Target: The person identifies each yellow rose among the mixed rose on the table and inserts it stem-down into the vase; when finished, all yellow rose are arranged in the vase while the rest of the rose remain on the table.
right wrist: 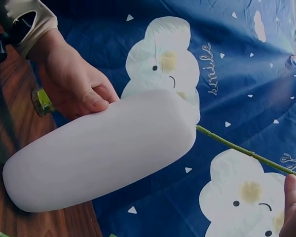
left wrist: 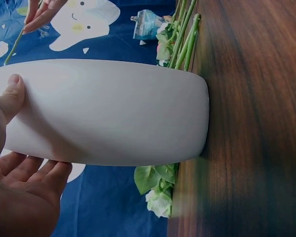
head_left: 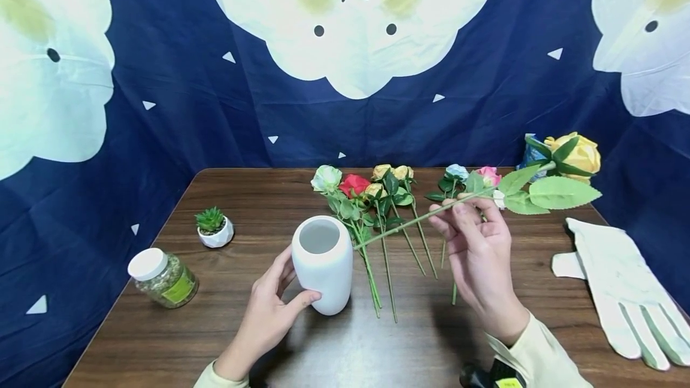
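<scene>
- Left hand (head_left: 269, 310): wrapped around the lower body of the white vase (head_left: 322, 263), thumb on the near face, fingers on the left side. The wrist view shows the thumb (left wrist: 10, 96) pressed flat to the wall.
- White vase: stands near the table's middle, base on the wood, tilted slightly, long axis close to vertical, open mouth facing up and a little away from the person.
- Right hand (head_left: 477, 250): raised over the table, right of the vase, fingertips pinching the stem of the yellow rose (head_left: 574, 154) near its leaves.
- Yellow rose: held clear of the table. Long axis runs diagonally, bloom high to the far right, cut end low to the left. The stem tip points at the vase and lies just beside its rim on the right; the right wrist view shows the tip (right wrist: 200, 129) at the vase's shoulder, outside the mouth.
- Loose roses (head_left: 377, 196): white, red, yellow, blue and pink, lying flat behind the vase, blooms away, stems toward the person.
- White glove (head_left: 620, 280): flat at the right edge.
- Jar with white lid (head_left: 162, 278): near left edge; small potted succulent (head_left: 213, 227) just behind it.
- Table (head_left: 377, 346): dark brown wood grain.
- Backdrop (head_left: 215, 106): navy cloth printed with white cloud faces, enclosing the rear and sides.
</scene>
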Motion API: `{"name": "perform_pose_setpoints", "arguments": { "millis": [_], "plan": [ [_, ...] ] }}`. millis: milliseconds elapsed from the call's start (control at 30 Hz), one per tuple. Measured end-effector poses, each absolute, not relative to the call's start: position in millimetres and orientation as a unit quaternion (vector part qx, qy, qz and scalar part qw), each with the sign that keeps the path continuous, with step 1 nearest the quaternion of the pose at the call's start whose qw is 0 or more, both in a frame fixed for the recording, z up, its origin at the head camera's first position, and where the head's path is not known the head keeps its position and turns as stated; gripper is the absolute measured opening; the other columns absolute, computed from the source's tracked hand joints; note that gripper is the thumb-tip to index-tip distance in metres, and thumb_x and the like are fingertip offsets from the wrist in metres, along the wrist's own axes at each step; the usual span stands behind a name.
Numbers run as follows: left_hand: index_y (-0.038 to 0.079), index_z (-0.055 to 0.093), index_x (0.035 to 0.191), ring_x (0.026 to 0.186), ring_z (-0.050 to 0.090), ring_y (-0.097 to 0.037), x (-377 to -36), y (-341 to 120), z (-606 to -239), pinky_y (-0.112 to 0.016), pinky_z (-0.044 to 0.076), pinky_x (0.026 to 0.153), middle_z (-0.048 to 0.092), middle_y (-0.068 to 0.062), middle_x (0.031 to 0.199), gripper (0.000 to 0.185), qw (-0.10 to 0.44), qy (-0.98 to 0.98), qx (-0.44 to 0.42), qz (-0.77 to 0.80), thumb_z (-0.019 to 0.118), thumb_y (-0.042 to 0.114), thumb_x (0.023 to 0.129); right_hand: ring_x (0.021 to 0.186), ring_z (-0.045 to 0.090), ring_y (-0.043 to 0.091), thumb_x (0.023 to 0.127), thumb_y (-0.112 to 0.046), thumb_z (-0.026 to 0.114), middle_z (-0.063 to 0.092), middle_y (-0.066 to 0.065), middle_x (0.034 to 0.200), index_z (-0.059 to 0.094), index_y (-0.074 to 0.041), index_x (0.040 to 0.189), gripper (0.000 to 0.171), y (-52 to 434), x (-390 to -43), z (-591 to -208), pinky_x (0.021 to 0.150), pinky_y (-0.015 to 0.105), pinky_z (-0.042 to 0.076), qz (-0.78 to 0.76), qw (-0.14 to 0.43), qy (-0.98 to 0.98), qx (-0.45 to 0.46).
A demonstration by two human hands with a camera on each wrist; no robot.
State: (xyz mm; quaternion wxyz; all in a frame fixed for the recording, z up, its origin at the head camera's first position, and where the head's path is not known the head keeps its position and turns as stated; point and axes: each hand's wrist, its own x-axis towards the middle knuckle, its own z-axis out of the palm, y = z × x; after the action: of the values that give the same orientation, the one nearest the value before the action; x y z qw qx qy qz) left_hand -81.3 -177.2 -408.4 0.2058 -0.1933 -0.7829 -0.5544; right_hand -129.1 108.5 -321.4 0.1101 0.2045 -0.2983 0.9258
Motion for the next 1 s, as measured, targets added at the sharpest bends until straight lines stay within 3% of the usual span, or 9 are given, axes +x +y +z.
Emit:
{"name": "perform_pose_setpoints", "arguments": {
  "millis": [1000],
  "plan": [
    [-0.009,0.044,0.149,0.128,0.055,-0.001,-82,-177,-408,-0.017,0.050,0.105,0.056,-0.031,0.143,0.082,0.198,-0.790,-0.183,-0.551,0.084,-0.010,0.078,0.086,0.074,0.022,0.098,0.006,0.064,0.074,0.012,0.093,0.064,0.002,0.103,0.006,77,-139,-302,0.081,0.033,0.067,0.913,0.107,-0.339,0.198]
  ]
}}
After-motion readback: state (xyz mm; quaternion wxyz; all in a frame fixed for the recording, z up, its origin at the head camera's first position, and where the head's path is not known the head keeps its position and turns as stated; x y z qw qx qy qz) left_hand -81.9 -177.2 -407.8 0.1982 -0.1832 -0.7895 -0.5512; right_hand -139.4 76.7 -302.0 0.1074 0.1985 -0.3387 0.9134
